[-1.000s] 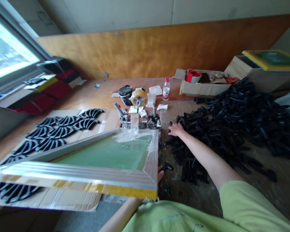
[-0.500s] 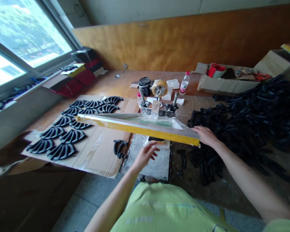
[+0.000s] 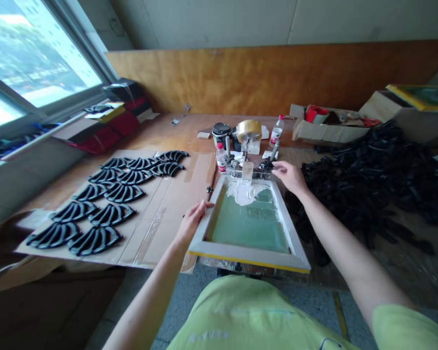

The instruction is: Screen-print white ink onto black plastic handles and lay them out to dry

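A silk-screen frame [image 3: 248,254] with green mesh lies flat on the table in front of me, hinged at its far end to a metal clamp [image 3: 247,167]. White ink sits on the mesh near the hinge. My left hand [image 3: 192,221] grips the frame's left rail, fingers curled over its edge. My right hand [image 3: 291,176] reaches to the frame's far right corner by the clamp, fingers bent around a dark knob there.
Cardboard sheet [image 3: 168,214] at left carries several black fan-shaped printed parts [image 3: 111,214]. A large heap of black parts [image 3: 372,170] fills the right. Behind the clamp stand a tape roll [image 3: 248,130], black ink pot [image 3: 221,132], two small bottles, and open cartons [image 3: 326,129].
The screen frame, raised a second ago, has swung down flat. My left hand moved from under it to its left rail; my right hand went from the frame's right edge to the clamp.
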A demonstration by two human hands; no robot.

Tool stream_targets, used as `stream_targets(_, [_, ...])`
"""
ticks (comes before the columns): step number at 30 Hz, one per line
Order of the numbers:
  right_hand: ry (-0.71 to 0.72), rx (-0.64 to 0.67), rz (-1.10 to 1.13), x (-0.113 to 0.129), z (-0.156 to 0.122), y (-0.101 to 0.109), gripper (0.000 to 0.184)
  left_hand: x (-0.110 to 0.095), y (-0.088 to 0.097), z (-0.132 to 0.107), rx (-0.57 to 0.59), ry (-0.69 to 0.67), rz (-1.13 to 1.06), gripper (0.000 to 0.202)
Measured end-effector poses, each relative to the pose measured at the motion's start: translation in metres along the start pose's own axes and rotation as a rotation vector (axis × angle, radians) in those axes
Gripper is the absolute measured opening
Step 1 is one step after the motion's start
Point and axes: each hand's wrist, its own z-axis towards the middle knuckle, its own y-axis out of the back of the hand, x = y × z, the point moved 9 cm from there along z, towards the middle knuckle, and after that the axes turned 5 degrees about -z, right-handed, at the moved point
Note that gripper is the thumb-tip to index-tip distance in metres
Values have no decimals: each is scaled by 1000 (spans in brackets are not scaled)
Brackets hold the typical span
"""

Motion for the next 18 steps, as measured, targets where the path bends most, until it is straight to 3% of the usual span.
stream_targets(2, [124, 17, -137, 33, 3, -31, 49, 37, 7, -4, 23, 41, 94, 71])
stream_targets(4, [205, 73, -271, 57, 2, -66, 56, 60, 10, -2, 15, 21, 170, 80])
stream_targets(8, [183, 277, -451, 59, -11, -118, 28, 85, 11, 8, -4, -17, 278, 80])
stream_targets(11, [109, 363, -542, 40, -20, -124, 11, 94, 15, 13, -9, -25, 306, 77])
stream_targets(15, [50, 267, -658, 26, -23, -110, 9, 105, 19, 16, -8, -28, 266, 76])
stream_targets(18, [124, 250, -666, 34, -37, -117, 12, 115, 20, 19, 12, -20, 211, 77])
